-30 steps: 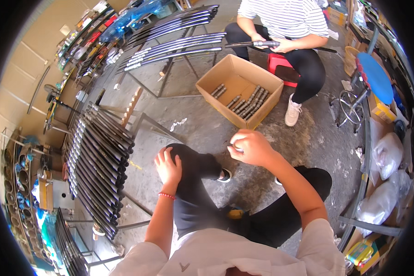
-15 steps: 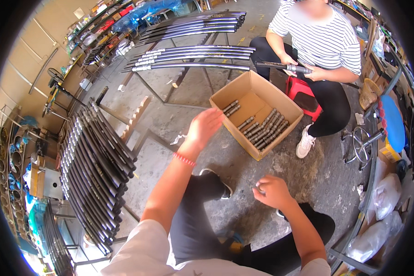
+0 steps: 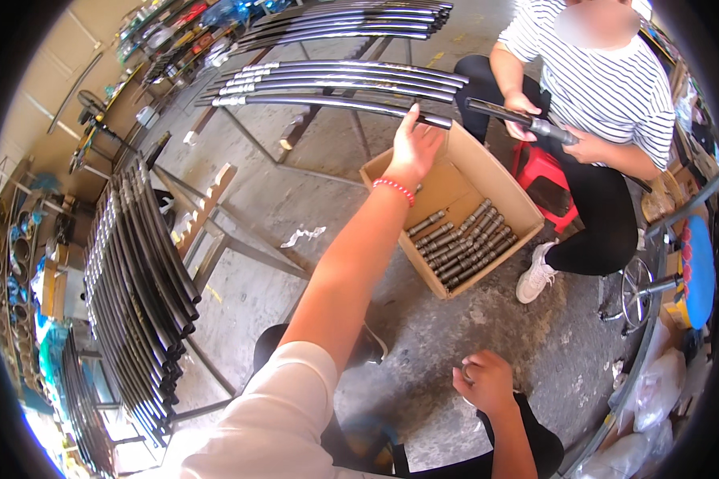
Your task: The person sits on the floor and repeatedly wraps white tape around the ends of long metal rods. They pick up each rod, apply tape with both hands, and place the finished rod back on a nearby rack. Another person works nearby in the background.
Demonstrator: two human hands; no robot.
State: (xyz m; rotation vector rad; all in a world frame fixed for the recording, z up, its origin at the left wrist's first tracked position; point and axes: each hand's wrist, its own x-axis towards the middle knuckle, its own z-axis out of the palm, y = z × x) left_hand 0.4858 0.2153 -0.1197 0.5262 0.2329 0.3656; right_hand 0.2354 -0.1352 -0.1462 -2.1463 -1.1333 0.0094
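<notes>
My left hand is over the edge of the cardboard box, thumb and fingers apart, right by the nearest rod lying on the rack; I can't tell whether I touch it. A careless knock could roll that rod off, onto the metal fittings in the box or against the co-worker's black rod. My right hand has its fingers curled on a small grey piece, mostly hidden; a slack grip could drop it on the floor.

Bright light, glare at lower left, black fisheye rim, shadows across floor
</notes>
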